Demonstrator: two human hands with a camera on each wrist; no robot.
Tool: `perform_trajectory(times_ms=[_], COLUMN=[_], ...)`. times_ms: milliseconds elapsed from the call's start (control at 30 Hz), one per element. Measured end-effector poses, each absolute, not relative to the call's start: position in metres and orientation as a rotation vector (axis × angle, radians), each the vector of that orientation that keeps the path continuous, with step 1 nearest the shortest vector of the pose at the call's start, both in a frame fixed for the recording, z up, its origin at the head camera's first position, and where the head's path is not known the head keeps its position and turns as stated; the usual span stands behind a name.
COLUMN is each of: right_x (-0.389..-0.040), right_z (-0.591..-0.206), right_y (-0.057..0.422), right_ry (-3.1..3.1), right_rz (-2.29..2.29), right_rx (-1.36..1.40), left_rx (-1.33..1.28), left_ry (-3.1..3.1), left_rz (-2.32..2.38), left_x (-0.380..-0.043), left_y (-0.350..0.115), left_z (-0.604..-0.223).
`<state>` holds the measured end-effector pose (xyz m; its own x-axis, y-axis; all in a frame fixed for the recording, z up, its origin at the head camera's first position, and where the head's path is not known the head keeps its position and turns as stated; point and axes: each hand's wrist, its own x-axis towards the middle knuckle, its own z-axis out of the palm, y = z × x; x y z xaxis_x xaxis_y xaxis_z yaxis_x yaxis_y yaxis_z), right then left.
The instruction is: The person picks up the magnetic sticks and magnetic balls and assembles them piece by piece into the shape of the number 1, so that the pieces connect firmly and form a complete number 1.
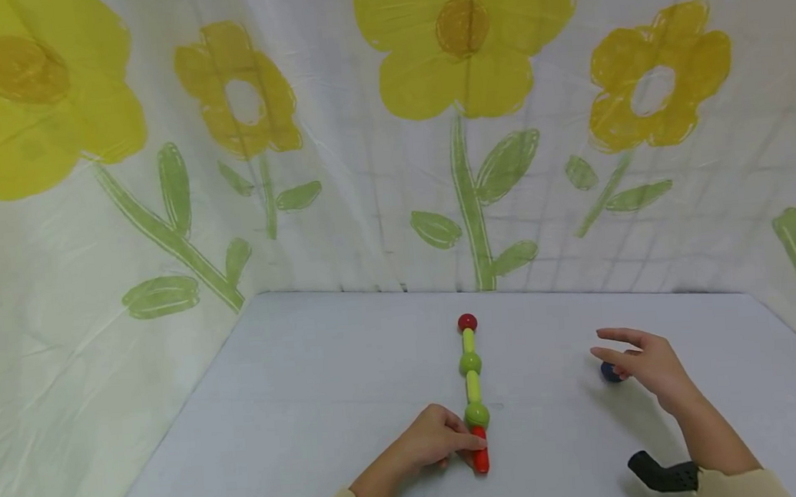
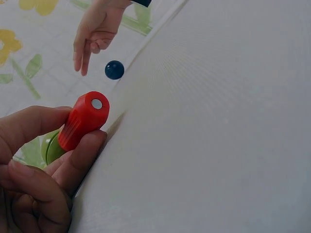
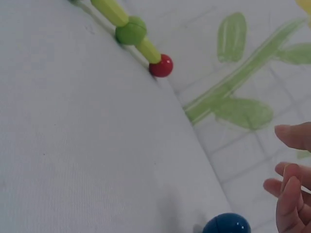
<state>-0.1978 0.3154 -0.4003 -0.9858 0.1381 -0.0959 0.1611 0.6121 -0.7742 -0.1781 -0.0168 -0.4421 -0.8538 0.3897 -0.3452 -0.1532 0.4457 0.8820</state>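
On the white table a straight chain runs away from me: a red rod (image 1: 481, 462) nearest, then a green ball (image 1: 477, 415), a yellow-green rod (image 1: 473, 386), a second green ball (image 1: 471, 363), another yellow-green rod (image 1: 468, 340) and a red ball (image 1: 467, 322) at the far end. My left hand (image 1: 434, 440) pinches the red rod between thumb and fingers. A silver disc (image 2: 96, 104) shows in the rod's free end in the left wrist view. To the right, my right hand (image 1: 651, 369) holds nothing, its thumb and fingers apart, close by a dark blue ball (image 2: 114, 70).
A black curved piece with small holes (image 1: 656, 475) juts out beside the right sleeve (image 1: 736, 485). Behind the table's far edge hangs a white curtain (image 1: 355, 228) printed with yellow flowers; it also runs along the left side.
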Motion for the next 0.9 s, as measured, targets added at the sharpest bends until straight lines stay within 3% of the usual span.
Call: perform_trajectory(times_ms=[900], right_x=[-0.196], right_z=[-0.424], right_y=[0.342], right_ry=[2.711], right_rz=[-1.354], right_rx=[0.396], left_rx=[0.182], left_ry=[2.18], left_rz=[1.413], left_x=[-0.179], left_y=[-0.016], left_z=[-0.443])
